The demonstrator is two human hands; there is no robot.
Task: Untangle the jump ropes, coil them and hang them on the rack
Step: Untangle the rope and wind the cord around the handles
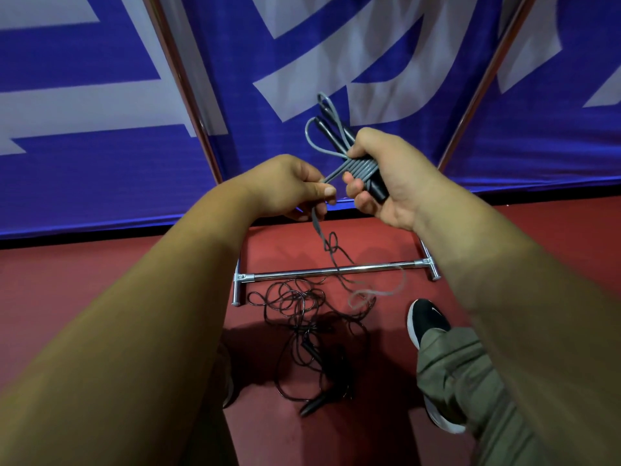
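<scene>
Both bare forearms reach forward and a little upward, drawing together so that the two hands sit close, level with one another. The left hand (pixel 292 186) is curled, its thumb and forefinger pinching a strand of the grey jump rope (pixel 361 168) just left of the right fingers (pixel 353 186). The right hand (pixel 386 183) is wrapped round the rope's wound bundle, thumb over the top, fingers curling up from beneath. A small gap lies between the hands.
</scene>
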